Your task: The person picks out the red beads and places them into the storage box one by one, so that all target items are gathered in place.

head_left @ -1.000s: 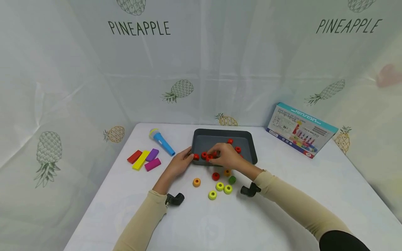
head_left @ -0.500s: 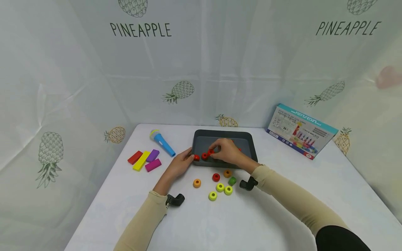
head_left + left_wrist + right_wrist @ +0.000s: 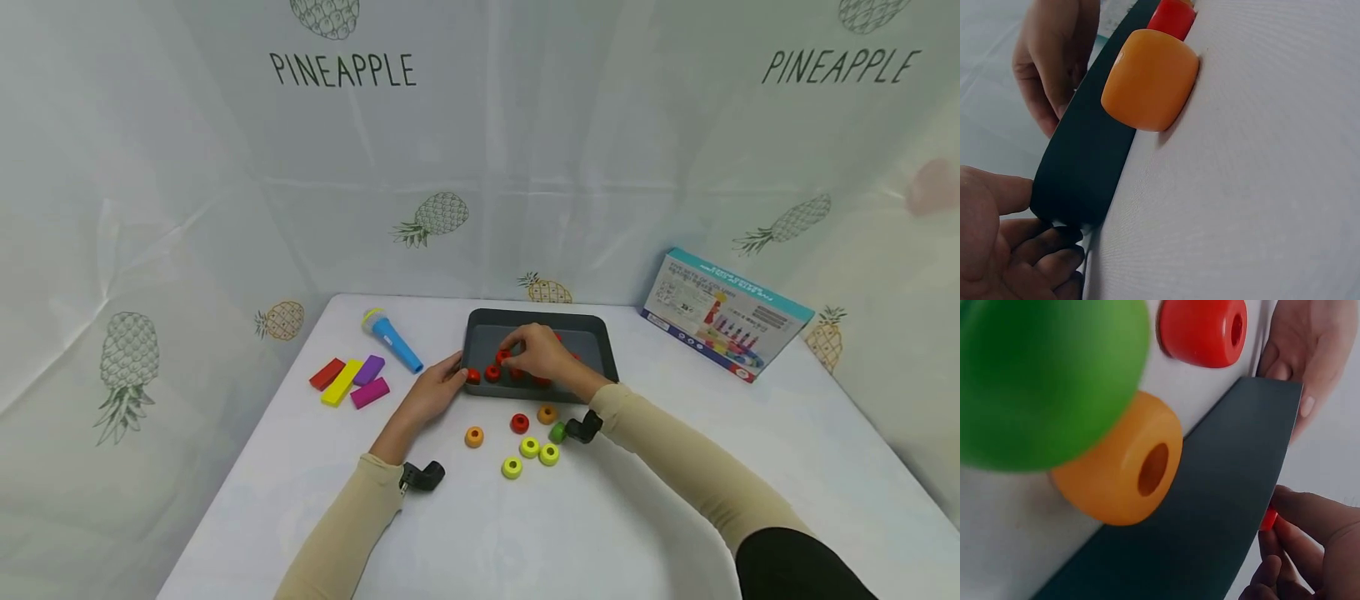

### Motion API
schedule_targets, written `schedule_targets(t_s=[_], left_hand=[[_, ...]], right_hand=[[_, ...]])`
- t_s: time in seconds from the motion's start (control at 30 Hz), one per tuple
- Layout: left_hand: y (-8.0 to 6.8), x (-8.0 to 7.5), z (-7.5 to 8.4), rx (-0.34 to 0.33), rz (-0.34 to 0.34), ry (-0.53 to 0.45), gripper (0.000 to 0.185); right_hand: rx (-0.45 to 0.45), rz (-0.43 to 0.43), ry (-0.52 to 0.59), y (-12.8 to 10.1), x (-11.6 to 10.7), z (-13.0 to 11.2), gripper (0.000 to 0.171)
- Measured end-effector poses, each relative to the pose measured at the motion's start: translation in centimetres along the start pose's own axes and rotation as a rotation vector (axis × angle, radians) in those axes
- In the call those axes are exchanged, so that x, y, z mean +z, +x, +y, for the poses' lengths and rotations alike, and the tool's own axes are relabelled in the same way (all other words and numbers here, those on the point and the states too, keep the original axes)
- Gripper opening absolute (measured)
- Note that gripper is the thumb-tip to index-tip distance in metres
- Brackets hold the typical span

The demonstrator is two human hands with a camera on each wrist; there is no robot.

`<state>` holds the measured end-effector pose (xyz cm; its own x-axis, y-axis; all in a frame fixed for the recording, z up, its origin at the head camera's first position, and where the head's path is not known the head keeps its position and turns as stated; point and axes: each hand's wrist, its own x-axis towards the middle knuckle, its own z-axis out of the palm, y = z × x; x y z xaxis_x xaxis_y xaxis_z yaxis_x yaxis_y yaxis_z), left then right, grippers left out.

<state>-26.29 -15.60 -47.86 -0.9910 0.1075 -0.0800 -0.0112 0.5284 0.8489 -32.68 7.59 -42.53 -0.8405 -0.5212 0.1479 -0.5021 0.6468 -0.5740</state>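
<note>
My right hand is over the dark grey tray, pinching a red bead between thumb and fingers. In the right wrist view that red bead shows just past the tray wall. My left hand grips the tray's front left corner, thumb at the rim and fingers against the outside. Several more red beads lie in the tray, among them a red bead near the front wall. Part of the tray is hidden behind my right hand and forearm.
In front of the tray lie a red bead, two orange beads, a green bead and several yellow beads. Coloured blocks and a blue toy microphone are on the left. A printed box stands at the back right.
My right hand has moved a little farther back over the tray with the pinched red bead. My left hand has stayed at the tray corner.
</note>
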Motion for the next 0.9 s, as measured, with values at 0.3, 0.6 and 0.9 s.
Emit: schedule_targets(t_s=[0.3, 0.6, 0.9], left_hand=[[-0.1, 0.4, -0.4, -0.02, -0.016, -0.02, 0.057], [-0.2, 0.3, -0.6, -0.017, -0.004, -0.017, 0.057], [0.0, -0.1, -0.2, 0.004, 0.004, -0.012, 0.057]], right_hand=[[0.106, -0.054, -0.018, 0.6, 0.5, 0.7, 0.027], [0.141, -0.073, -0.022, 1.2, 0.8, 1.0, 0.029], [0.116, -0.072, -0.052, 1.6, 0.7, 1.2, 0.026]])
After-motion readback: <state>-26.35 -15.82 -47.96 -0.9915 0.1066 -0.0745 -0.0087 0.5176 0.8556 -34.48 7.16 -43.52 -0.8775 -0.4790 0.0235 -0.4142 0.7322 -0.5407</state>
